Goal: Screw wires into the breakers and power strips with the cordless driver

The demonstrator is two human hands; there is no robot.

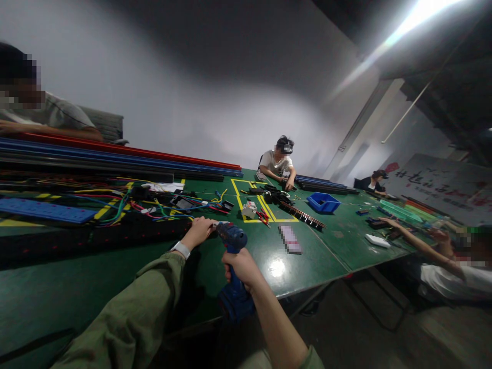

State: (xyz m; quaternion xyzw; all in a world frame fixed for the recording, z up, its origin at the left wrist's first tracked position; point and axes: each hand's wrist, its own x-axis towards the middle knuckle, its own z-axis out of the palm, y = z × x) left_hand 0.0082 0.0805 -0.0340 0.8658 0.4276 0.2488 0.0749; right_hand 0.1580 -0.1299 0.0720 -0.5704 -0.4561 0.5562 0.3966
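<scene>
My right hand (241, 266) is wrapped round the grip of a blue cordless drill (233, 241), whose nose points left at the end of a long black strip (96, 238) lying along the green table (307, 266). My left hand (200, 229) is closed on that end of the strip, right beside the drill's tip. The drill's battery base (236, 302) hangs below my right hand at the table's near edge.
Coloured wires (126, 205), a blue flat panel (42, 210) and long red, blue and black rails (115, 159) lie to the left. A white breaker (249, 209), red-handled tool (263, 216) and blue bin (323, 202) sit farther off. Several other people sit around the table.
</scene>
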